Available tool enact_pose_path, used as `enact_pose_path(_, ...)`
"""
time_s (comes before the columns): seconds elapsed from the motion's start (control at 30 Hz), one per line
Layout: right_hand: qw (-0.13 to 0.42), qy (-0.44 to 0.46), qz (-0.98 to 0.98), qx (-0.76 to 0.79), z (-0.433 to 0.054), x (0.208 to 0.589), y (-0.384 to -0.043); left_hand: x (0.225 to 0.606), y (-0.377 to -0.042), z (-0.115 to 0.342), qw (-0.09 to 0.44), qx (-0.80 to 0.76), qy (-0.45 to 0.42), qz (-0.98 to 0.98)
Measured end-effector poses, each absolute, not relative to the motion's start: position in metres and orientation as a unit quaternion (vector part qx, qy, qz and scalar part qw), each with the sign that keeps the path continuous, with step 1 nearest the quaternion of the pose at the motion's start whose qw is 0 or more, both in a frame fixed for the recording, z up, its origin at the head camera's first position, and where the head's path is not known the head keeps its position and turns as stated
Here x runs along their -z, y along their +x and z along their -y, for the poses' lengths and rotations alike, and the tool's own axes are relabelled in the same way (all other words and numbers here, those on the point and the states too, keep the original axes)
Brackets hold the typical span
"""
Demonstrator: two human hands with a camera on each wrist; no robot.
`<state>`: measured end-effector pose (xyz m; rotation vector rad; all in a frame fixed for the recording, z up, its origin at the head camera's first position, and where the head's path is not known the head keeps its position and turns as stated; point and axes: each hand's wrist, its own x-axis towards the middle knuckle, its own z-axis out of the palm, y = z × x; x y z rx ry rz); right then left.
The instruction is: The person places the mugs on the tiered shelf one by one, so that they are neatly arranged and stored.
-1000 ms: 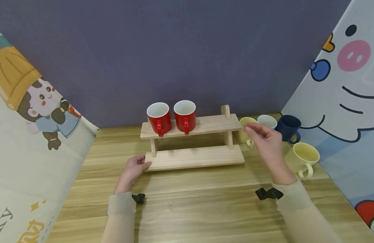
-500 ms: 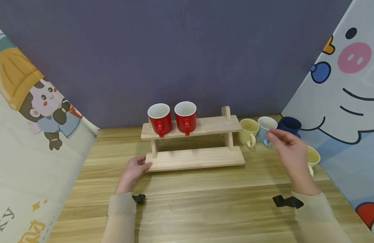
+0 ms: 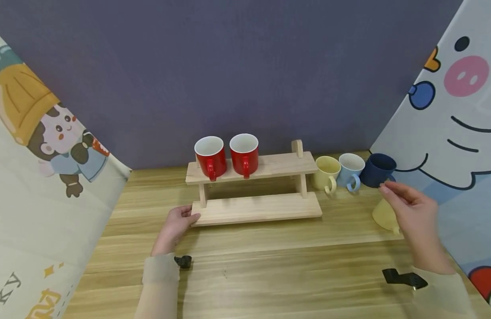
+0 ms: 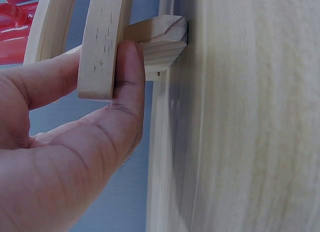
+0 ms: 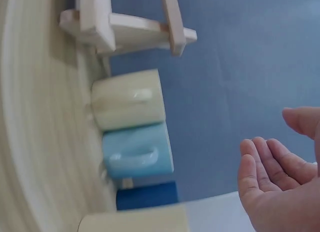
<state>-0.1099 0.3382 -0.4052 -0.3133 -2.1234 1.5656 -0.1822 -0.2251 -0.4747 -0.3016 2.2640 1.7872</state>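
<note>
A small two-tier wooden shelf (image 3: 256, 209) stands on the table, with two red mugs, a left one (image 3: 211, 161) and a right one (image 3: 245, 157), upright on its upper board. My left hand (image 3: 176, 227) pinches the left end of the lower board; the left wrist view has the board end (image 4: 97, 57) between thumb and finger. My right hand (image 3: 416, 217) is raised in front of a yellow mug (image 3: 384, 216) and partly hides it. Thumb and fingertips stand apart in the right wrist view, holding nothing. Behind it is a navy mug (image 3: 374, 173).
Right of the shelf, another yellow mug (image 3: 323, 177) and a light-blue mug (image 3: 346, 176) stand side by side, handles toward me. A dark wall (image 3: 245, 79) closes off the back. Printed panels flank the table (image 3: 269, 270) on both sides.
My right hand has moved rightward and slightly nearer, from over the back yellow mug to the front one, uncovering the light-blue mug. The left hand still holds the shelf.
</note>
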Motion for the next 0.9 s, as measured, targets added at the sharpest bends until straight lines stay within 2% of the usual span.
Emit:
enact_pose_path(0.57, 0.227, -0.230, 0.795, -0.513, -0.398, 0.425, -0.073, 0.473, -0.182, 0.224, 0.119, -0.613, -0.105, -0.774)
enact_pose_path(0.73, 0.161, -0.274, 0.837, -0.445, -0.408, 0.433, -0.069, 0.474, -0.183, 0.224, 0.117, -0.613, -0.105, -0.774)
enact_pose_path(0.9, 0.062, -0.245, 0.887, -0.387, -0.420, 0.439, -0.065, 0.474, -0.182, 0.224, 0.118, -0.611, -0.106, -0.776)
